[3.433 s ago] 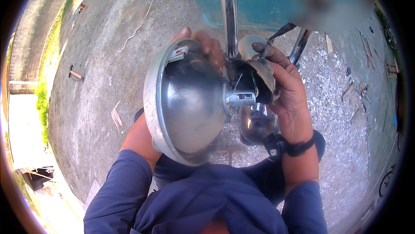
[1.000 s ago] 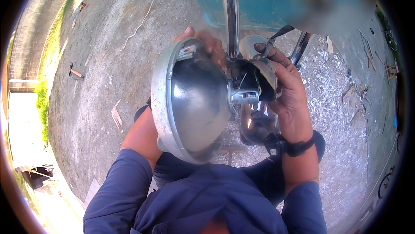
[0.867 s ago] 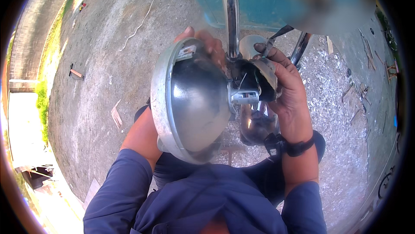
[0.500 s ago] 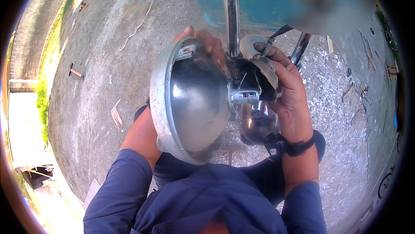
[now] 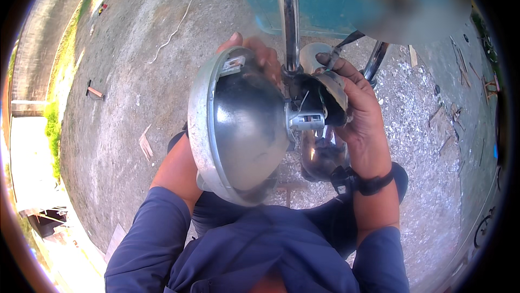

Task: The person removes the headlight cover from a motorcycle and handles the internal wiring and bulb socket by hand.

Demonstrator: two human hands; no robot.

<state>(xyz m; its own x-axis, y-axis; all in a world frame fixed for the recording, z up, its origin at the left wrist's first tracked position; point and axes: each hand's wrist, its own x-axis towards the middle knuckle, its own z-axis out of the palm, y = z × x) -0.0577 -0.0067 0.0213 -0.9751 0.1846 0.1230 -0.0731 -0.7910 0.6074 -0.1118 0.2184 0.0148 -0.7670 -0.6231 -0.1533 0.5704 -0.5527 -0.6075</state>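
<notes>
A round headlight with a grey metal rim and a dark, dusty reflector back faces left between my arms. My left hand is closed round its far side; part of the palm and the thumb side are hidden behind the rim. From the back of the reflector a silver bulb socket sticks out to the right. Beside the socket, my right hand grips a dark, hollow cover with a ragged tan edge. Thin wires show inside this cover. A dark strip or cable runs up from my right fingertips.
A chrome tube stands just beyond the headlight, with a second chrome tube farther right. Behind them is a teal panel. A blurred round thing hangs at upper right. Below the socket sits a shiny rounded part.
My right fingertips have shifted very slightly on the cover. Otherwise the headlight and both hands stay in place.
</notes>
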